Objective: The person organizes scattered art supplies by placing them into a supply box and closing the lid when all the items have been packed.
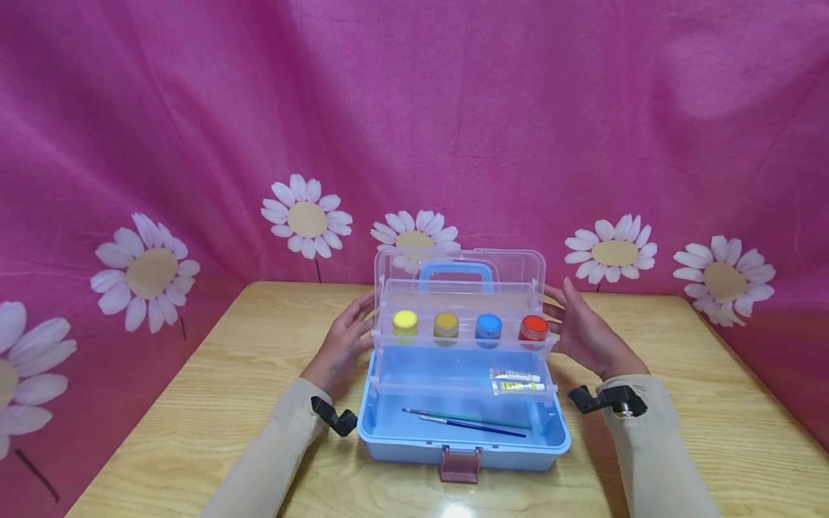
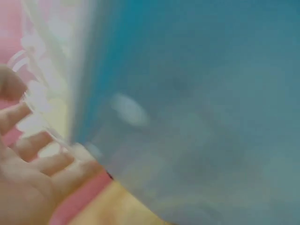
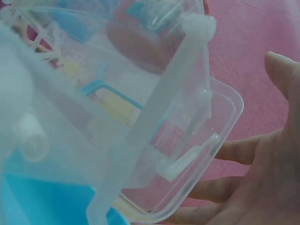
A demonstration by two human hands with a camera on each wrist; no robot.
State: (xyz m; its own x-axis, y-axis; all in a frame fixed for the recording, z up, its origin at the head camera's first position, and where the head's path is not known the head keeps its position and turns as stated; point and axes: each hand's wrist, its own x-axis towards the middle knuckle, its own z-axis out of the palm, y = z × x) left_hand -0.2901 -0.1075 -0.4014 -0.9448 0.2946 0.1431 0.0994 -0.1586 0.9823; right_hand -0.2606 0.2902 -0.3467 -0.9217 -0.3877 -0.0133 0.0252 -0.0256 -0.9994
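Observation:
A light-blue storage box [image 1: 414,456] stands on the table with its clear lid [image 1: 505,257] raised at the back and its trays lifted. My left hand [image 1: 342,342] is at the box's left side, fingers spread, fingertips by the lid's edge. On the right side, my right hand [image 1: 586,334] has its thumb up and its straight fingers reaching behind the lid. Several paint jars, such as the yellow jar [image 1: 405,324] and red jar [image 1: 534,329], sit in the upper tray. Two paint tubes [image 1: 518,387] lie in the lower tray, two paintbrushes [image 1: 476,426] in the base.
A pinkish latch [image 1: 460,466] hangs at the box's front. The wooden table [image 1: 214,403] extends to both sides. Behind and beside it hangs a pink cloth [image 1: 518,129] with printed daisies.

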